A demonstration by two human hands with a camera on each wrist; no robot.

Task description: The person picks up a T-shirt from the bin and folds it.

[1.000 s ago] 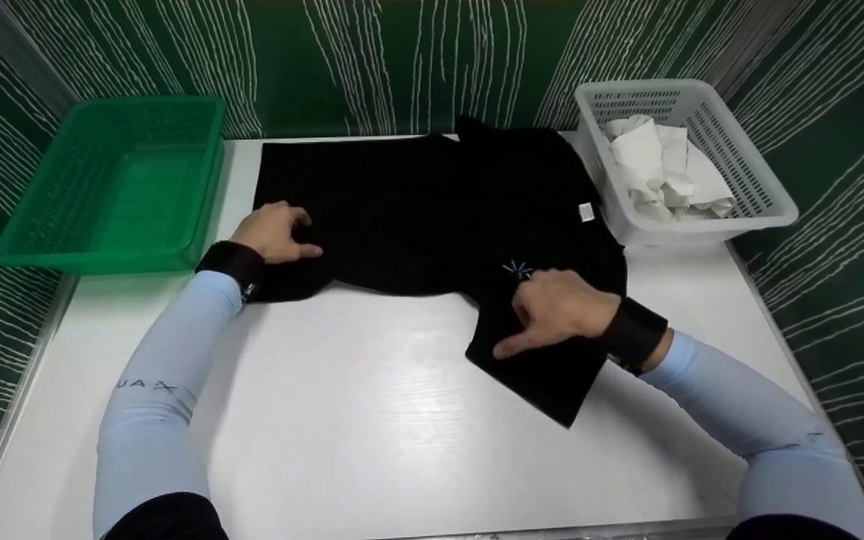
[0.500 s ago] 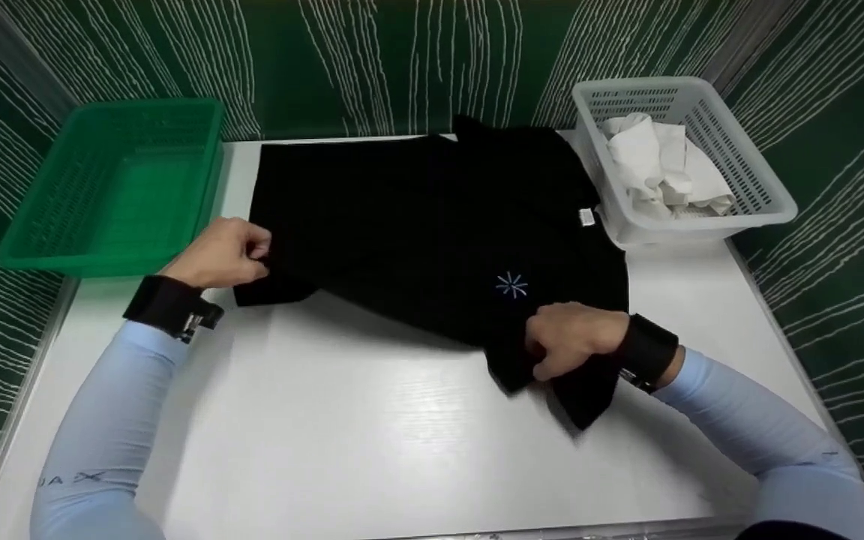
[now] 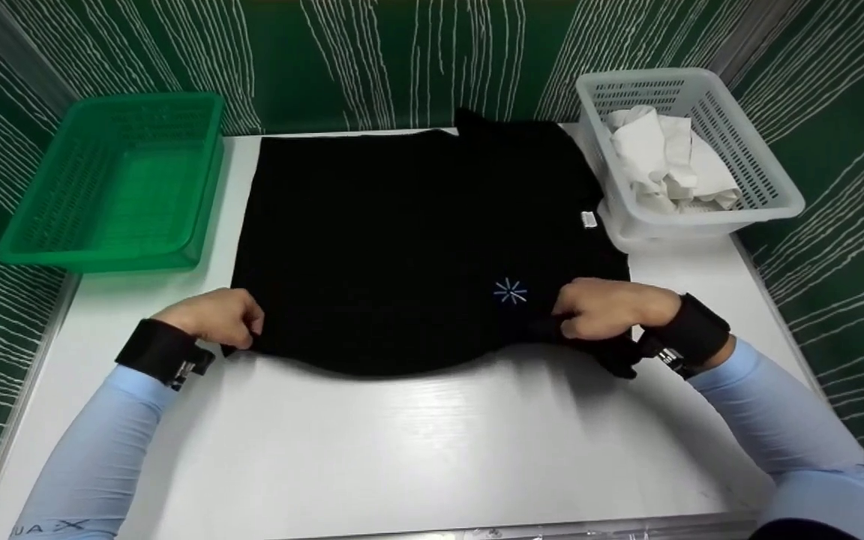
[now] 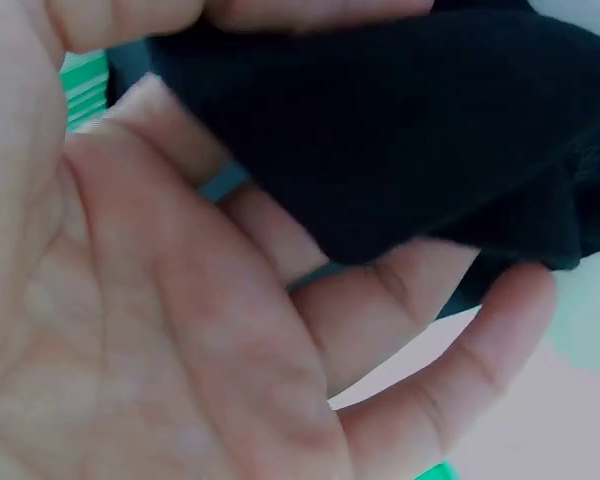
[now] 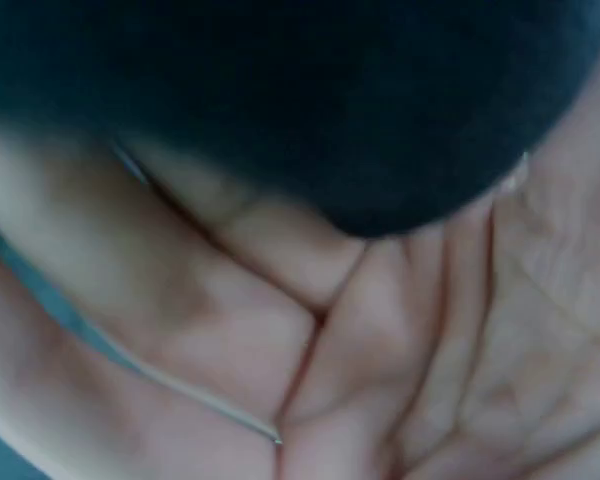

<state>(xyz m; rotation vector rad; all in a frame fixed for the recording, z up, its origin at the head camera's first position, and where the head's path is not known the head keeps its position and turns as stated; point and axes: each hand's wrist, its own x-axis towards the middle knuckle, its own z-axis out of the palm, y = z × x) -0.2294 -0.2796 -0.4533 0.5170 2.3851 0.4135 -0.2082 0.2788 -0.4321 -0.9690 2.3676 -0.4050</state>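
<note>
To the right of the green basket, a black shirt is lying on the white table. The left hand is pinching its near corner on the basket's side. Farther from the basket, just past the blue starburst, I'm seeing the right hand gripping the near edge. Most of the shirt is spreading beyond both hands; between them, cloth is bowing out over the table.
</note>
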